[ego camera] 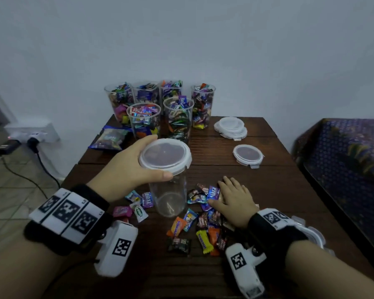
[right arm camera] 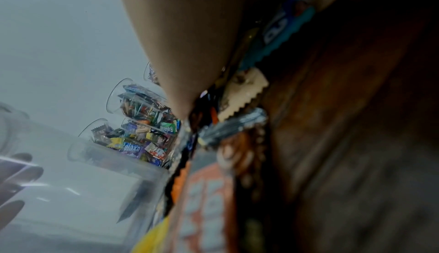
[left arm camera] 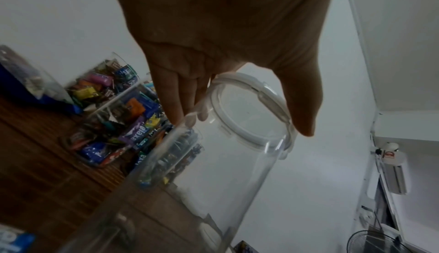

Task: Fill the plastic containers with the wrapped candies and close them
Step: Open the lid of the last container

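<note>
Gripping the lid on an empty jar, the left hand curls round its rim; the jar stands mid-table. The right hand lies flat, fingers spread, on loose candies just beside the jar. More candies sit left of it. The bare table to the right runs to its edge. At the back stand six full jars, near the wall. One spare lid lies alone; a lid stack sits behind it. A candy bag lies left.
</note>
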The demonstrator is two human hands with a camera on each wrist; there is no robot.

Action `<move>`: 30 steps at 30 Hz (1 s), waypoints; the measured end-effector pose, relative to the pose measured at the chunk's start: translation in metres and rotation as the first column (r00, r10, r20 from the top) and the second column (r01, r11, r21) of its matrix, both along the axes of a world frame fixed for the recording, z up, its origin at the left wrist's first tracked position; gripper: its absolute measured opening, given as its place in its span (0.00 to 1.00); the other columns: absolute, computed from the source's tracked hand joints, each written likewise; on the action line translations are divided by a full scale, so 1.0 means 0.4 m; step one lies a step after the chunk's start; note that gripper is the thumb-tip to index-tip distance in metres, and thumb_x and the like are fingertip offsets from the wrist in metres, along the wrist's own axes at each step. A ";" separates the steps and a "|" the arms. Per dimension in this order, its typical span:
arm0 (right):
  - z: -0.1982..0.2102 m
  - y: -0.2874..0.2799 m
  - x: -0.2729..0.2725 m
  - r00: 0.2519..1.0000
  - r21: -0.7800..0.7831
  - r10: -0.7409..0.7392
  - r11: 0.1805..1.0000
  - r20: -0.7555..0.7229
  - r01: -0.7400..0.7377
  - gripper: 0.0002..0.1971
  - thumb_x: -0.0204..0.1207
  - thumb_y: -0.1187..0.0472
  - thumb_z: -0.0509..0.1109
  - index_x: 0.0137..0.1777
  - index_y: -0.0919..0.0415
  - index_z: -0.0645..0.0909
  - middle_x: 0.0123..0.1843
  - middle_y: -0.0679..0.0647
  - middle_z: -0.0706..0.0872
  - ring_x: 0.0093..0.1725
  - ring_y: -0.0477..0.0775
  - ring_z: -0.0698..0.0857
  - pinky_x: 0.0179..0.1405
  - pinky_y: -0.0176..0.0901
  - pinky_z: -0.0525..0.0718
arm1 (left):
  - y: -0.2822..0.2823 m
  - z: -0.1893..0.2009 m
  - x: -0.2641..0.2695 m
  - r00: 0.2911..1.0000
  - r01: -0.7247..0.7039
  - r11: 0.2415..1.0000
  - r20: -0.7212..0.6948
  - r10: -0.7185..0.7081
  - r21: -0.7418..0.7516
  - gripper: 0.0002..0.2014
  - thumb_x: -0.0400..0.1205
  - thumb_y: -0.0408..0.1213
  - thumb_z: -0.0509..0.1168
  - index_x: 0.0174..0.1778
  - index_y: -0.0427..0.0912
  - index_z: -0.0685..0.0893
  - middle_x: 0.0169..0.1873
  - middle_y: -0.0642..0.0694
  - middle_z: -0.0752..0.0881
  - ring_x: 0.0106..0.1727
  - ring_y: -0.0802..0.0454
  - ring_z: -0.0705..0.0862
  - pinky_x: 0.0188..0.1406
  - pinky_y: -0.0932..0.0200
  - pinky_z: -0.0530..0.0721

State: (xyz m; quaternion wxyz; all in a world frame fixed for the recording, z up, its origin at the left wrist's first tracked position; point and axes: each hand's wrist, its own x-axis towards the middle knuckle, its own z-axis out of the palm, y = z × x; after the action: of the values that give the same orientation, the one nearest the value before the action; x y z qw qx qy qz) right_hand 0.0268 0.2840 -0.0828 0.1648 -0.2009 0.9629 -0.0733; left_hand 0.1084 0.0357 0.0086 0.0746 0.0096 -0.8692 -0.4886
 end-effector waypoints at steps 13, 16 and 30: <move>0.065 -0.030 0.002 0.999 0.031 -0.015 0.999 0.052 0.014 0.39 0.80 0.36 0.56 0.83 0.57 0.50 0.86 0.56 0.47 0.84 0.54 0.51 0.81 0.54 0.48 | -0.011 -0.012 0.030 0.999 0.025 0.986 -0.031 -0.031 -0.162 0.57 0.57 0.73 0.67 0.82 0.60 0.53 0.71 0.67 0.68 0.71 0.68 0.68 0.67 0.61 0.66; 0.131 -0.043 0.016 1.000 -0.140 -0.006 0.990 0.028 0.010 0.35 0.81 0.41 0.58 0.82 0.59 0.56 0.84 0.56 0.57 0.82 0.54 0.59 0.80 0.50 0.58 | -0.027 -0.015 0.051 0.995 -0.091 0.976 -0.061 0.080 -0.197 0.49 0.59 0.76 0.62 0.76 0.59 0.63 0.63 0.63 0.76 0.64 0.65 0.75 0.63 0.59 0.72; 0.311 -0.196 -0.004 0.992 -0.624 0.126 0.775 -0.001 -0.099 0.16 0.83 0.50 0.61 0.63 0.56 0.83 0.61 0.52 0.85 0.61 0.51 0.81 0.62 0.45 0.77 | 0.015 -0.039 0.065 0.977 -0.207 0.972 -0.031 0.211 0.107 0.29 0.70 0.64 0.59 0.34 0.34 0.78 0.25 0.50 0.81 0.30 0.56 0.80 0.39 0.56 0.78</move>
State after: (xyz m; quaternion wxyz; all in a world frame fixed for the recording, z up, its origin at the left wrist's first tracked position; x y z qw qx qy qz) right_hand 0.0252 0.2054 0.0415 0.1128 -0.2996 0.8673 -0.3812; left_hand 0.1345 0.0419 -0.0069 0.1433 0.0947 -0.8351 -0.5225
